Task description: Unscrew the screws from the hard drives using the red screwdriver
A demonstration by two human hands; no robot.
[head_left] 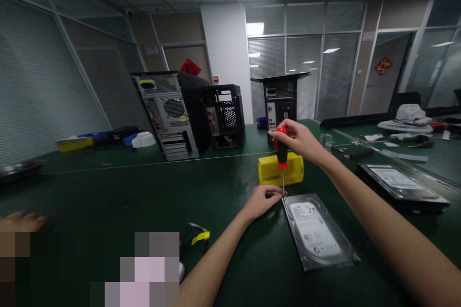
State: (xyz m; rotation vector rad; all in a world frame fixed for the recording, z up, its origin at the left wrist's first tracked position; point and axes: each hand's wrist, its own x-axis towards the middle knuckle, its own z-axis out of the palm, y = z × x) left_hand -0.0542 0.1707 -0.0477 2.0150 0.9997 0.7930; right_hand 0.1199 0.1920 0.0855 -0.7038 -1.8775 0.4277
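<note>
right hand [293, 138]: fingers closed on screwdriver [282, 156], tip at hard drive [315, 230] far-left corner | left hand [261, 200]: curled beside tip (grip unclear) | hard drive: label-up, toward bench [137, 201] near edge | yellow box [269, 171]: just beyond, contents indistinct

The table [216, 180] is showing dark green, with a thin pale line crossing it toward the far edge. The screwdriver [282, 154] is pairing a red-and-black handle with a silvery shaft. The hard drive [320, 232] is gleaming silver-grey around a white label printed in dark ink. The box [268, 171] is standing out bright yellow. Toward the table's far edge, the tall case [171, 110] is setting black sides against a grey, mesh-dotted back panel, and the smaller case [236, 117] is showing black with a pattern of holes.
</note>
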